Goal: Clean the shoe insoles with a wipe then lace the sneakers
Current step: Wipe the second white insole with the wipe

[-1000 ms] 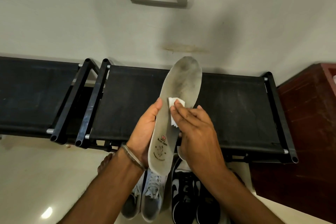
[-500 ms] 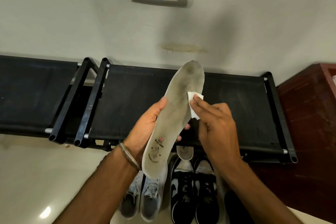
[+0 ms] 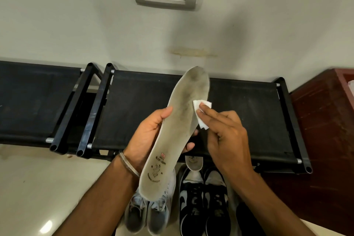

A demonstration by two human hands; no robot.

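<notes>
Left grip (image 3: pixel 147 136) clamps insole (image 3: pixel 178 132); right grip (image 3: pixel 228 136) pinches wipe (image 3: pixel 201 113) against insole's right edge.

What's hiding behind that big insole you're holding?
Behind the insole, left hand fingertips poke out. Lower down, light sneakers show; their tops are covered.
</notes>
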